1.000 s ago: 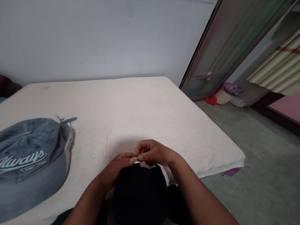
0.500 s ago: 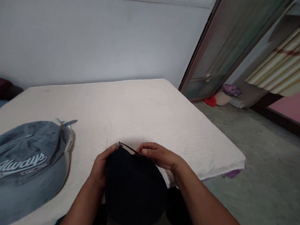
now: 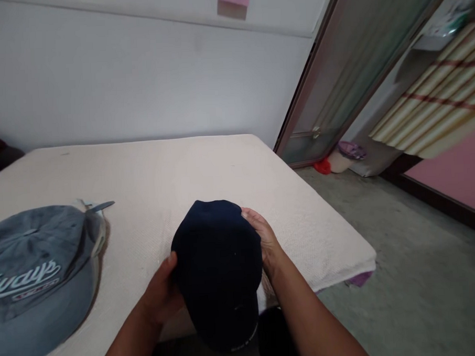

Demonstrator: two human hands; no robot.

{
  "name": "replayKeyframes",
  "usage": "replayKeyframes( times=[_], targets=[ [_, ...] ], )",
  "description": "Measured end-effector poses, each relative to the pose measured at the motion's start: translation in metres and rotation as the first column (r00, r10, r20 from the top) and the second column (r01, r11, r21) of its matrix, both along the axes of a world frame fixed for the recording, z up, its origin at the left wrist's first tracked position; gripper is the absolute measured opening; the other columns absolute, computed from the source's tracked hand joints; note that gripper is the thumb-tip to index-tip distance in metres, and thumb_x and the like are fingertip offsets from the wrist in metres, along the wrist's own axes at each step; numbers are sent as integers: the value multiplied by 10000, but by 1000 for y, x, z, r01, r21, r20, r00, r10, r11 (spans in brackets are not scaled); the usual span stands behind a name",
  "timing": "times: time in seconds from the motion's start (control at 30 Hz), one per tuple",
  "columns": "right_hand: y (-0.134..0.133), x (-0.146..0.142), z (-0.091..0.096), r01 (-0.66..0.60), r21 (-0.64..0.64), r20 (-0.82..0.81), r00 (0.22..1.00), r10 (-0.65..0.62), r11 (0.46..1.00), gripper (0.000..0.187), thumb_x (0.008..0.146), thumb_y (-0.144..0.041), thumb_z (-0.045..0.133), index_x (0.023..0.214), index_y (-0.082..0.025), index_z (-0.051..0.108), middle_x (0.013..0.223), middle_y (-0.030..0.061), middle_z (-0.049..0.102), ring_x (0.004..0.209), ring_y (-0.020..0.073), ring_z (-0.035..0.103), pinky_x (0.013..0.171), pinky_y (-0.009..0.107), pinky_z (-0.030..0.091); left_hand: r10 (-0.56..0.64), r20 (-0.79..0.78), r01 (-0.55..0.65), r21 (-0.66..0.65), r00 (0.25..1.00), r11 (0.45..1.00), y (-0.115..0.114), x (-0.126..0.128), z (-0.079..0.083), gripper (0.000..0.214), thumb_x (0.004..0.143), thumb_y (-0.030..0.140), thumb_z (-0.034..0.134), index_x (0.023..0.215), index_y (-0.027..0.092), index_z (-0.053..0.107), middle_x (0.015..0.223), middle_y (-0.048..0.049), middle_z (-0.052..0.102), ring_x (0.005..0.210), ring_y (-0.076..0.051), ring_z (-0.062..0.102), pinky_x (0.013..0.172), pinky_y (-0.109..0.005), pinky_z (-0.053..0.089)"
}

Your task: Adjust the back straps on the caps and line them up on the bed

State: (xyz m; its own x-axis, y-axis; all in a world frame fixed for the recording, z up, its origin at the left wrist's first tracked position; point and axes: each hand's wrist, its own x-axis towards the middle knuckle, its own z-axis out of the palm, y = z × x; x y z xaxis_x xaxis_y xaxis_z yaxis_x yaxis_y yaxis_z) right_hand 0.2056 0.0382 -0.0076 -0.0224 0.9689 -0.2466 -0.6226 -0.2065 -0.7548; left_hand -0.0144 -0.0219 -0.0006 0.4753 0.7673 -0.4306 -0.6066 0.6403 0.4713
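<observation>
A dark navy baseball cap point(image 3: 217, 263) is held between both hands over the near edge of the table, its crown away from me and its brim toward my body. My left hand point(image 3: 164, 291) grips the cap's left side, the thumb on the outside and the other fingers hidden beneath. On the right side, my right hand point(image 3: 263, 237) holds the crown's edge with its fingers partly behind it. Small pale lettering shows along the brim's front edge. To the left lies a grey-blue cap point(image 3: 32, 271) with "Always" lettering, its strap end sticking out.
A cream textured cloth point(image 3: 174, 175) covers the table, with a bit of purple point(image 3: 360, 278) under its right corner. A white wall point(image 3: 119, 88) stands behind. At right are a sliding door point(image 3: 316, 101), a bin with a purple liner point(image 3: 349, 155) and a striped curtain point(image 3: 427, 101).
The navy cap has been turned and raised so its crown faces up. My hands have moved from its back strap edge to its two sides. The view has shifted slightly.
</observation>
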Motion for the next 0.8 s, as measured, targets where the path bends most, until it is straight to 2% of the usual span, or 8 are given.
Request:
replayKeyframes(
  times=[0.07, 0.13, 0.23, 0.33, 0.47, 0.57, 0.7, 0.8],
  targets=[
    [1, -1, -1, 4, -15, 10, 1000, -4, 1000, 275, 658, -302, 762, 869, -180, 636, 803, 20, 660, 654, 121, 586, 657, 258, 469, -79, 17, 79, -6, 997, 997, -4, 5, -2, 171, 698, 277, 696, 800, 151, 751, 843, -107, 753, 913, -296, 683, 838, -363, 534],
    [1, -3, -1, -6, -20, 21, 1000, 7, 1000, 273, 662, -320, 754, 859, -173, 635, 803, 25, 656, 660, 123, 583, 655, 258, 466, -71, -1, 71, -62, 997, 996, -3, 6, -1, 108, 706, 184, 661, 729, 127, 750, 768, -113, 752, 826, -284, 704, 793, -347, 557],
    [1, -5, -4, -69, -7, 12, 998, 69, 998, 258, 700, -361, 716, 826, -153, 629, 722, 10, 625, 614, 102, 554, 609, 233, 445, 158, -92, -170, -143, 983, 975, 8, -3, 3, 172, 744, 146, 583, 693, 143, 747, 692, -92, 748, 686, -256, 716, 733, -336, 581],
    [-4, -3, -9, -243, -38, 14, 970, 243, 969, 317, 766, -442, 636, 871, -144, 615, 708, 19, 618, 607, 112, 571, 600, 250, 447, 404, -123, -419, -144, 906, 896, 25, -21, 6, 298, 835, 194, 455, 847, 204, 752, 702, -57, 756, 661, -234, 720, 789, -348, 567],
    [-18, 1, -13, -554, -130, 113, 815, 568, 822, 343, 766, -445, 647, 887, -126, 610, 692, 25, 614, 543, 106, 569, 495, 221, 396, 607, -23, -607, -89, 794, 790, 42, -43, 9, 461, 911, 176, 274, 1202, 286, 613, 811, -19, 764, 714, -178, 723, 867, -306, 523],
    [-27, 1, -13, -673, -141, 44, 728, 684, 726, 303, 711, -337, 730, 902, -141, 600, 656, -18, 590, 459, 67, 522, 428, 188, 324, 652, 51, -652, -17, 756, 758, 46, -50, 7, 467, 931, 200, 256, 1302, 313, 517, 859, 4, 762, 735, -160, 721, 850, -275, 526],
    [-28, 0, -15, -613, -99, -180, 786, 591, 784, 273, 662, -193, 758, 869, -144, 586, 607, -66, 518, 382, -5, 362, 386, 148, 220, 666, 78, -663, -59, 742, 746, 50, -47, 3, 480, 929, 187, 238, 1296, 304, 525, 837, -1, 765, 758, -175, 720, 800, -282, 553],
    [-23, 5, -19, -514, -53, -247, 837, 488, 856, 246, 676, -194, 746, 858, -143, 588, 551, -82, 463, 373, -5, 294, 375, 143, 210, 613, 71, -610, -59, 787, 790, 55, -35, 0, 490, 909, 130, 249, 1267, 260, 558, 816, -29, 766, 741, -176, 721, 795, -275, 555]
  ],
)
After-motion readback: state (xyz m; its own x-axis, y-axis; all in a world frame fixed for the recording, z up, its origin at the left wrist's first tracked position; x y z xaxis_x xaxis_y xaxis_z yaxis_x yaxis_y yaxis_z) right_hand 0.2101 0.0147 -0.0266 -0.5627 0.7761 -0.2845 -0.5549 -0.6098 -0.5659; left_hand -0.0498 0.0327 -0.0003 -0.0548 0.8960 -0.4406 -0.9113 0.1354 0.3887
